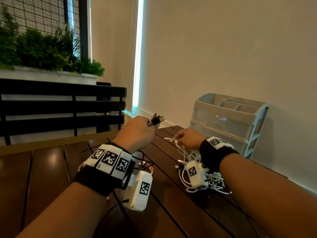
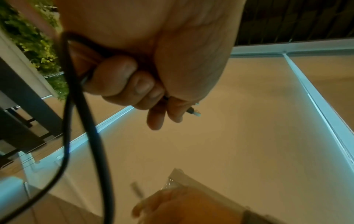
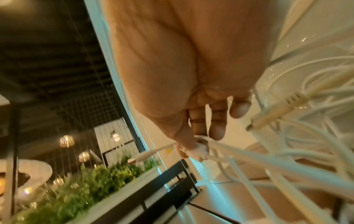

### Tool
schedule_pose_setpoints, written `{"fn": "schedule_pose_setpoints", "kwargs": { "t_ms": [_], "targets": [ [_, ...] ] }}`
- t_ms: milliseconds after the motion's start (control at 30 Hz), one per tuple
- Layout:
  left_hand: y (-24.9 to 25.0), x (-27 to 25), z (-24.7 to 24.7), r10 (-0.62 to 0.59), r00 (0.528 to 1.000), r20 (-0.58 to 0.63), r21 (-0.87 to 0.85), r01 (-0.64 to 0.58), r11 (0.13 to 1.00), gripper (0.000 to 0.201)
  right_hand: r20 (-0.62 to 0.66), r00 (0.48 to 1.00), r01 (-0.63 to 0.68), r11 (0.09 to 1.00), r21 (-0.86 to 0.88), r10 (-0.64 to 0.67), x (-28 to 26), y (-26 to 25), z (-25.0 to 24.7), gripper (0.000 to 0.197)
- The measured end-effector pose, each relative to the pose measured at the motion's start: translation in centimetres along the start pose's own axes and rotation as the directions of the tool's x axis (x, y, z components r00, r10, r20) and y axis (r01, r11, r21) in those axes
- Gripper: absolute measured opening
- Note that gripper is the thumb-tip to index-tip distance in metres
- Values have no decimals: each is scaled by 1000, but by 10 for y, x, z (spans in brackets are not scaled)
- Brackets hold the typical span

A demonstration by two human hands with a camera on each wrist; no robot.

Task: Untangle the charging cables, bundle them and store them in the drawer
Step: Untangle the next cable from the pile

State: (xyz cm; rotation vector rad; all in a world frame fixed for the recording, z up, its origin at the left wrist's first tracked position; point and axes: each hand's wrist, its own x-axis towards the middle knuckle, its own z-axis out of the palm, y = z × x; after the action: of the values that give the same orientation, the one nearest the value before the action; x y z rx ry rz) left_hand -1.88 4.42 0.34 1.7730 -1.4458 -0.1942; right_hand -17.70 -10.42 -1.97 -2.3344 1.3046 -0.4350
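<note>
My left hand (image 1: 137, 130) is raised above the table's far edge, fingers curled round several black cables whose USB plugs (image 1: 157, 119) stick out past the thumb. In the left wrist view the black cables (image 2: 86, 115) hang in loops from my left hand (image 2: 145, 84). My right hand (image 1: 186, 137) pinches white cable ends (image 1: 169, 139) over the dark wooden table (image 1: 51, 160). A tangle of white cables (image 1: 202, 170) trails from it under my wrist. In the right wrist view my right hand (image 3: 193, 142) holds white cables (image 3: 258, 160) between thumb and fingers.
A pale plastic drawer organiser (image 1: 228, 122) stands at the table's far right against the wall, its clear drawers shut. More black and pink cables (image 1: 145, 164) lie on the table between my wrists. A planter with greenery (image 1: 42, 54) sits beyond a black railing (image 1: 60, 107) on the left.
</note>
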Motion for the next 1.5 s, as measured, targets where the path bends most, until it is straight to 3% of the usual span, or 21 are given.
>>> {"fn": "schedule_pose_setpoints", "kwargs": {
  "t_ms": [133, 433, 633, 700, 767, 800, 867, 933, 967, 1033, 1100, 1133, 1167, 1233, 1333, 1433, 1500],
  "targets": [
    [0, -3, 12, -31, 998, 54, -101, 36, 994, 36, -143, 989, 57, 982, 181, -31, -14, -4, -26, 9],
    [8, -10, 40, -48, 997, 59, -327, 65, 943, 30, -181, 971, 211, 907, 363, -154, -39, -24, -37, 7],
    [8, -17, 52, 1, 995, 98, -416, 40, 909, 21, -113, 967, 256, 878, 404, -229, -53, -35, -30, 8],
    [8, -18, 51, -45, 995, 93, -477, 84, 875, 19, -114, 976, 220, 857, 467, -188, -52, -33, -29, 8],
    [8, -16, 48, -110, 991, 81, -530, 137, 837, 19, -130, 990, 111, 845, 523, -50, -46, -23, -31, 9],
    [7, -15, 45, -133, 989, 71, -545, 150, 825, 19, -141, 990, 43, 879, 474, 28, -42, -17, -32, 12],
    [7, -15, 40, -145, 988, 51, -569, 148, 809, 21, -126, 986, -101, 992, 77, 110, -36, -2, -36, 6],
    [8, -14, 38, -140, 989, 39, -584, 136, 800, 22, -149, 984, -137, 936, -324, 92, -35, 6, -34, 12],
    [9, -14, 38, -139, 990, 34, -592, 132, 795, 22, -210, 977, -98, 925, -368, 20, -36, 6, -32, 14],
    [9, -13, 38, -133, 991, 18, -598, 117, 793, 21, -310, 940, 85, 978, -189, -142, -45, -5, -27, 15],
    [11, -12, 39, -128, 992, 14, -594, 112, 797, 21, -179, 958, 260, 944, 202, -226, -60, -22, -18, 25],
    [11, -12, 40, -124, 992, 12, -599, 106, 794, 23, -62, 962, 270, 913, 305, -264, -66, -31, -12, 29],
    [13, -13, 40, -119, 993, 13, -607, 102, 788, 26, 24, 955, 276, 913, 300, -296, -71, -37, -6, 30],
    [14, -11, 37, -127, 992, -14, -642, 89, 761, 26, 101, 942, 309, 944, 113, -320, -71, -41, 6, 19],
    [9, -3, 23, -189, 969, -162, -706, 21, 708, 25, 148, 944, 323, 919, -224, -296, -60, -29, 15, 15],
    [2, 4, 8, -255, 926, -277, -754, -45, 655, 27, 104, 954, 299, 888, -350, -281, -53, -18, 10, 13],
    [-1, 6, 0, -258, 909, -329, -726, -69, 684, 29, 76, 958, 281, 853, -441, -276, -49, -16, 1, 12]
  ]
}}
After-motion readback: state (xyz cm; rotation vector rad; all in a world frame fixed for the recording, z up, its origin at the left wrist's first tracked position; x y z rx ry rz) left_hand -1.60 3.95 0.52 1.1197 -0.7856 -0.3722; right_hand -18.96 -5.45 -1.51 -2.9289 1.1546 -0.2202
